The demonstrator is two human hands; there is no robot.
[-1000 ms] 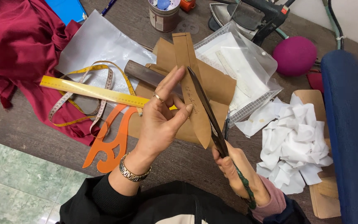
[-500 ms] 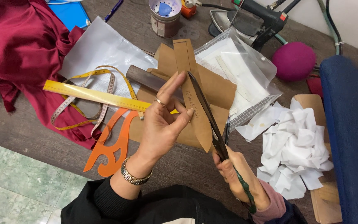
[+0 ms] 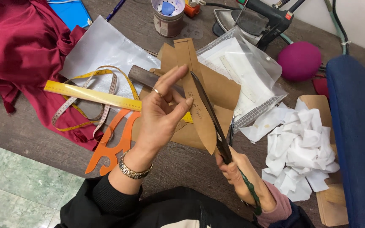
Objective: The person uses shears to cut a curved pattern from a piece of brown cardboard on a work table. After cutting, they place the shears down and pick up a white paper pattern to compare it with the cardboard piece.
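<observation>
Landmark: the brown paper pattern piece point(image 3: 199, 105), held upright above the middle of the dark table point(image 3: 30, 135). Far to its left lies dark red cloth point(image 3: 17, 46), with a blue folder point(image 3: 74, 12) at its upper edge. Nearer on the left, a yellow ruler point(image 3: 89, 96) crosses a coiled tape measure point(image 3: 85, 101), and an orange curve template point(image 3: 113, 143) lies below them. Immediately left of the pattern piece, the left hand point(image 3: 161, 114) pinches its edge between thumb and fingers, the fingers extended. Along its right edge run the long blades of the scissors point(image 3: 216, 126), partly parted; the right hand point(image 3: 243, 177), below and right, is wrapped around the handles. Above the piece stands a tin can point(image 3: 167, 19). To its right lie a clear plastic bag point(image 3: 250, 76), an iron point(image 3: 250, 21), a magenta cushion point(image 3: 299, 61) and white cloth scraps point(image 3: 300, 156).
</observation>
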